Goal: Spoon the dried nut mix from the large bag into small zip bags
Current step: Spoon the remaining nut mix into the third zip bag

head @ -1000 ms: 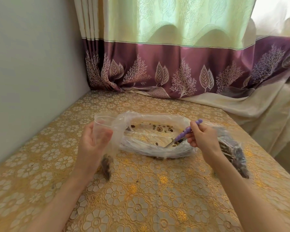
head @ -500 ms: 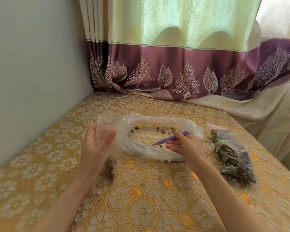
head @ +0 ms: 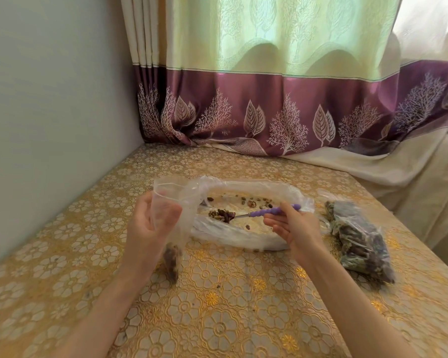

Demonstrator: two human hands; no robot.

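The large clear bag (head: pixel 256 239) lies open on the table with its rim rolled down and a few loose nuts scattered inside. My right hand (head: pixel 292 226) pinches the purple handle of a spoon (head: pixel 272 211); its bowl holds a heap of dark nut mix (head: pixel 223 215) over the bag's left part. My left hand (head: pixel 150 223) grips a small clear zip bag (head: pixel 170 200) upright with its mouth open, just left of the large bag. A little nut mix sits in the small bag's bottom (head: pixel 171 259).
Filled small bags of dark mix (head: pixel 357 239) lie in a pile at the right of the gold flowered tablecloth (head: pixel 217 319). A grey wall (head: pixel 49 112) runs along the left. Purple and green curtains (head: pixel 282 99) hang behind the table.
My right hand has turned the spoon from steep to level and swept it left, and its bowl now carries a heap of nut mix. The left hand still holds the small bag.
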